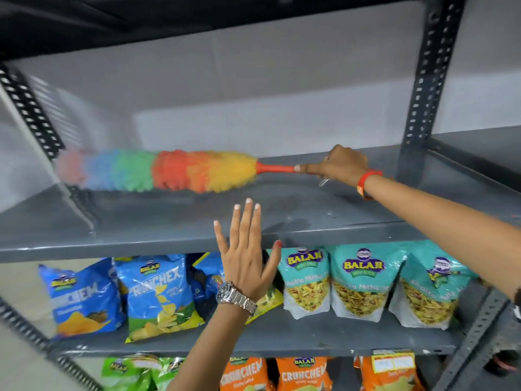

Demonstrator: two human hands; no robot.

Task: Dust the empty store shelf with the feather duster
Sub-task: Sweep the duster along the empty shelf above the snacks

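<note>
The empty grey metal shelf (296,210) runs across the middle of the view. A rainbow feather duster (169,170) lies along it, its fluffy head pointing left and blurred at the tip. My right hand (338,165) grips the orange handle at its right end, forefinger stretched along it, a red band on the wrist. My left hand (245,255) is raised in front of the shelf's front edge, fingers spread and holding nothing, a metal watch on the wrist.
Dark perforated uprights stand at the left (31,108) and right (423,88). The shelf below holds blue chip bags (158,294) and teal snack pouches (361,286). Orange bags (301,373) and green bags (132,371) fill the lowest shelf.
</note>
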